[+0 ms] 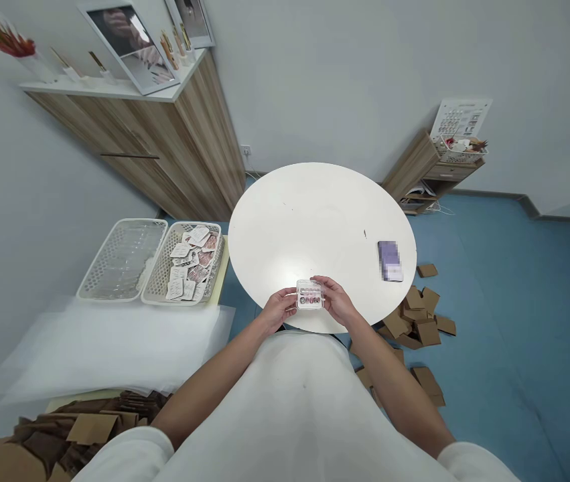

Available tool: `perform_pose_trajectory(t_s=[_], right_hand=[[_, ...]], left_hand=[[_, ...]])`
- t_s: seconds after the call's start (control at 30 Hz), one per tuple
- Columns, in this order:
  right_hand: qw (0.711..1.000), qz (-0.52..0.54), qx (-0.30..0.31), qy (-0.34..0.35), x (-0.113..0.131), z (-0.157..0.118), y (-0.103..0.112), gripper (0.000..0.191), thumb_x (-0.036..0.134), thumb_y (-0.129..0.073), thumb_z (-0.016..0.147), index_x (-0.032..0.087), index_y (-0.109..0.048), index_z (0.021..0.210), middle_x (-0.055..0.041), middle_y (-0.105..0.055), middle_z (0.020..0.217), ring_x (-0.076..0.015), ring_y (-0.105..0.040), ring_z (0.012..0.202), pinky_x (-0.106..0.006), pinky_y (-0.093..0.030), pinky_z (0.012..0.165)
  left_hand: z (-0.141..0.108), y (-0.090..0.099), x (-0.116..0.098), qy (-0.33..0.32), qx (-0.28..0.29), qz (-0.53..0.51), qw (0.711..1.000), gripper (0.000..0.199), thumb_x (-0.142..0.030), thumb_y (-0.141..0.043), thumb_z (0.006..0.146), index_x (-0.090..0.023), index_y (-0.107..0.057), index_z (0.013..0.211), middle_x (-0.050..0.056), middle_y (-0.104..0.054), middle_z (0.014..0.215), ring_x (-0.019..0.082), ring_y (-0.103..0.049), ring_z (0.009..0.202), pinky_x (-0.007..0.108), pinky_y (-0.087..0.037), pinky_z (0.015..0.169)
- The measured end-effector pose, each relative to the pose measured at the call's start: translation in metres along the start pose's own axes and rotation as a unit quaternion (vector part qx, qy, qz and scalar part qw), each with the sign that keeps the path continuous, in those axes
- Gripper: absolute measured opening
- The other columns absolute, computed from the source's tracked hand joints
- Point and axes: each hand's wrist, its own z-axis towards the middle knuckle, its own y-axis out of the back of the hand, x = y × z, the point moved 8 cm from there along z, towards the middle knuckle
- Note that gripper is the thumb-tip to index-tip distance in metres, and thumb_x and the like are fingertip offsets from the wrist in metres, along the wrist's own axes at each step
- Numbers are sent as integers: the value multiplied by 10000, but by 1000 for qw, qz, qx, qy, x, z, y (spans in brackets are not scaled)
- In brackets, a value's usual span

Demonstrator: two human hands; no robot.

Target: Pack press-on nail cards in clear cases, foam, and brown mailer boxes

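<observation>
Nearest, the left hand (278,311) pinches the left side of a small clear case (309,294) between thumb and fingers, while the right hand (335,298) grips its right side, with fingers reaching along the far edge. The case is up at the near rim of the white oval desk (315,214), and pinkish and dark shapes show through it. It looks already filled, though whether its lid is fastened cannot be told.

To the left, one white basket (163,271) holds a loose heap of printed cards and packets (199,258). Just beside it, another white basket (106,243) holds many clear plastic pieces (131,261), which look like similar cases without contents. By that judgement, one case is well along and most of the stock is unused; no row of finished cases can be made out on the desk.

Thin whitish sheets (128,341) lie on the near side of the baskets, with brown cardboard (91,428) piled nearer still. On the right part of the desk lies a purple, pixelated item (390,261), apart from the hands. More cardboard pieces (425,331) are scattered on the blue floor (506,301). Farther off stands a wood-grain cabinet (189,140).
</observation>
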Motion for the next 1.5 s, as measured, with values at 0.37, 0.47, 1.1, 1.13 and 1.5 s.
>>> perform_pose_trajectory(t_s=[0.37,0.47,1.1,1.13,1.5], right_hand=[[999,3,-28,29,-12,-13,-24,393,324,-469,741,235,-504,1122,-58,-506,1216,-203,-534,1029,-351,-481,788],[999,9,-34,17,-19,-19,-28,480,358,-534,736,295,-414,1196,-37,-492,1228,-189,-540,1022,-355,-490,789],[996,3,-89,1,-28,-17,-8,536,351,-675,635,253,-474,1123,-30,-642,945,-174,-610,873,-395,-490,826],[996,0,-86,4,-26,-15,-7,538,354,-674,634,255,-474,1123,-30,-642,945,-175,-611,874,-396,-491,825],[997,-12,-72,7,-5,-4,27,529,363,-672,627,240,-478,1104,-29,-643,910,-172,-625,814,-411,-498,810]], left_hand=[[-11,26,-2,-18,-2,-24,1000,354,-279,-693,635,-170,-581,953,41,-634,822,84,-570,661,217,-431,613],[-12,31,-4,-29,-4,-30,999,369,-284,-697,629,-177,-578,962,37,-632,825,83,-567,656,216,-423,608],[-12,5,-6,-65,25,109,992,532,-401,-651,673,-154,-495,1118,88,-651,939,190,-595,877,324,-394,805],[-11,2,-8,-73,26,114,991,502,-404,-646,677,-149,-515,1089,88,-656,927,188,-606,852,326,-398,804],[13,-22,-9,-95,-26,158,982,414,-416,-634,680,-134,-580,978,84,-674,871,174,-635,751,320,-429,778]])
